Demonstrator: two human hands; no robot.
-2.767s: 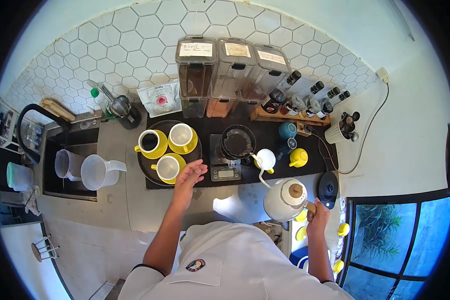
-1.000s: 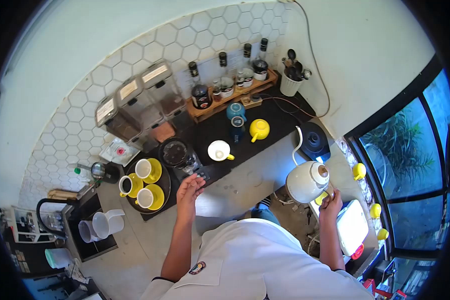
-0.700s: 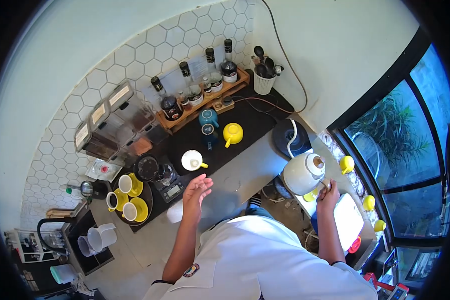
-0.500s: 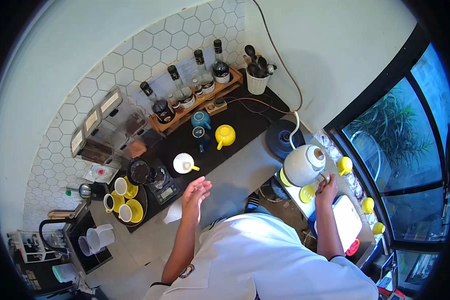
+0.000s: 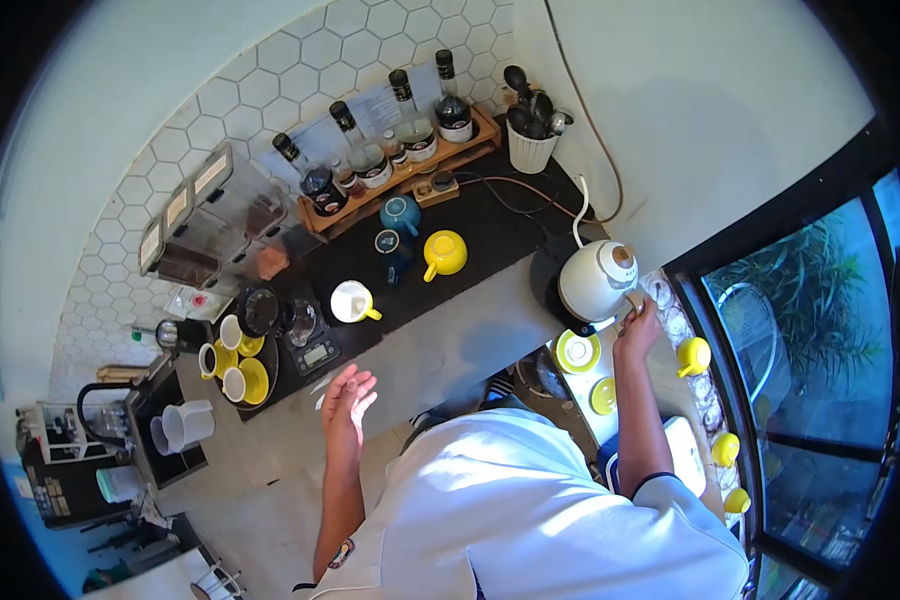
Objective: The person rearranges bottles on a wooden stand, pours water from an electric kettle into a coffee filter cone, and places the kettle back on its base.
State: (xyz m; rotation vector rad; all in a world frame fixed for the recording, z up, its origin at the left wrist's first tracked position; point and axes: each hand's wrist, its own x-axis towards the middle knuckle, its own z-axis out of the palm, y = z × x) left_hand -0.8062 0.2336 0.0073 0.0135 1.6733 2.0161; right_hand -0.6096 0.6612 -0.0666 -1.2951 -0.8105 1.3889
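Note:
My right hand (image 5: 638, 328) is wrapped round the handle of a white gooseneck kettle (image 5: 590, 282), whose thin spout points towards the back wall. Behind it shows part of a dark round base (image 5: 544, 283); whether the kettle touches it I cannot tell. Raised in front of the counter, my left hand (image 5: 347, 398) is empty with its fingers apart. A digital scale (image 5: 317, 355) lies just beyond that hand, carrying a glass server and a black dripper (image 5: 259, 311). Nearby stands a white cup with a yellow handle (image 5: 351, 301).
An upturned yellow cup (image 5: 445, 252) and blue cups (image 5: 400, 214) sit on a dark mat. Bottles fill a wooden rack (image 5: 410, 185) along the wall. At left, a round tray (image 5: 268, 398) bears yellow cups. Yellow saucers (image 5: 577, 352) lie below the kettle, with yellow cups (image 5: 693, 354) on the window ledge.
My right hand has carried the kettle towards the dark round base, covering more of it. My left hand has shifted left and lower in view, staying empty. The camera has turned slightly.

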